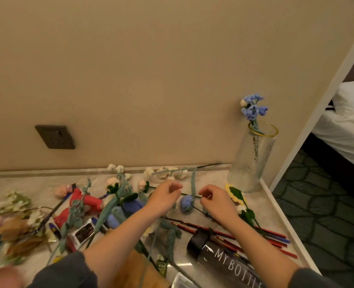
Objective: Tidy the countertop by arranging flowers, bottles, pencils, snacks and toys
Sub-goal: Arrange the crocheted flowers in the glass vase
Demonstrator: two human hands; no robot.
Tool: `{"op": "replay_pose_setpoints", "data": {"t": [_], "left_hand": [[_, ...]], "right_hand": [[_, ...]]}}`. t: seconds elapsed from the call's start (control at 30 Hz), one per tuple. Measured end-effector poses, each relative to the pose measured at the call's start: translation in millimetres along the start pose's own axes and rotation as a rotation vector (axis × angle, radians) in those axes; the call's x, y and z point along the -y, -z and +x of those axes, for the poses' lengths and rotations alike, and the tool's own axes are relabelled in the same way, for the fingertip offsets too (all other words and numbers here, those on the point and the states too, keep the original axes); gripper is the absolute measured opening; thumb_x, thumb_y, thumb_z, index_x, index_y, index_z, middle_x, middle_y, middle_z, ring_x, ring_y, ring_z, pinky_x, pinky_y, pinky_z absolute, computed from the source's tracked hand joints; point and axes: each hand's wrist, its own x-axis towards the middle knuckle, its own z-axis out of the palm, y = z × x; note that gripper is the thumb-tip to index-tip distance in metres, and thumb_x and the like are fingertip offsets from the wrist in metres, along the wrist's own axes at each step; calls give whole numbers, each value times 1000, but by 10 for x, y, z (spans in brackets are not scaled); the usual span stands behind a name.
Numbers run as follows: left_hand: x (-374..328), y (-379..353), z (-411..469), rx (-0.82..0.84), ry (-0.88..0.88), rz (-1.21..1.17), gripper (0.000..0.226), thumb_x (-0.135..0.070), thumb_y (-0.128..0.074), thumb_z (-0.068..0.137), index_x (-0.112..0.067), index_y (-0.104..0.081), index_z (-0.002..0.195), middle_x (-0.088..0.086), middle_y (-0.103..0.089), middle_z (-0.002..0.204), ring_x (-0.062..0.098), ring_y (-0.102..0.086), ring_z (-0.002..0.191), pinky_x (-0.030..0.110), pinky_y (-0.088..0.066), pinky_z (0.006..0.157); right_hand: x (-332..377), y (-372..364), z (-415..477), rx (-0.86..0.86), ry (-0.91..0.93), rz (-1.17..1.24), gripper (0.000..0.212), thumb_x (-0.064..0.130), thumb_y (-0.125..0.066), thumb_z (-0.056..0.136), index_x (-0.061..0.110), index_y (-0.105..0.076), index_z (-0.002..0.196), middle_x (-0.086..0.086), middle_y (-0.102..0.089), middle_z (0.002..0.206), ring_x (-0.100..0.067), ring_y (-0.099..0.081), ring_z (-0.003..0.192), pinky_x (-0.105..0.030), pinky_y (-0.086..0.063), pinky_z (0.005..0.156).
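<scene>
Both forearms reach forward over the counter (213, 176), palms turned inward. The left hand (164, 194) and right hand (214, 201) curl their fingers toward the thumbs, one on either side of a blue knitted flower (186, 201) lying on the counter. Whether they pinch its thin dark stem cannot be told. A glass vase (253, 161) stands beyond the right hand.
</scene>
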Motion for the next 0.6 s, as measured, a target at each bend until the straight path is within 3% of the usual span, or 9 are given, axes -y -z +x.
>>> {"op": "replay_pose_setpoints", "data": {"t": [0.13, 0.3, 0.43, 0.6], "left_hand": [[157, -9, -86, -43, -22, 347, 12, -28, -54, 88, -34, -54, 98, -11, -62, 95, 11, -59, 88, 32, -49, 77], [173, -26, -174, -56, -92, 879, 33, -45, -52, 88, -21, -53, 111, 2, -65, 104, 25, -61, 99, 35, -43, 81], [212, -53, -188, -48, -51, 941, 32, -38, -50, 91, -17, -49, 116, 7, -63, 111, 29, -57, 105, 37, -41, 87], [218, -28, -142, -43, 48, 734, 24, -30, -44, 94, -22, -47, 116, 4, -65, 106, 28, -60, 100, 34, -41, 77]], "right_hand": [[-66, -77, -64, 47, -8, -204, 23, 31, -59, 85, 30, -63, 107, 8, -60, 101, -12, -60, 92, -31, -52, 78], [-78, -174, -87, 107, 24, -418, 23, 34, -55, 91, 30, -65, 111, 1, -52, 117, -19, -60, 100, -32, -51, 79], [-77, -219, -79, 101, 33, -490, 20, 30, -53, 94, 27, -67, 107, -1, -51, 116, -22, -61, 98, -35, -53, 77], [16, -125, -15, 45, 51, -380, 21, 34, -52, 93, 27, -70, 101, 0, -53, 112, -20, -62, 94, -31, -51, 73]]}}
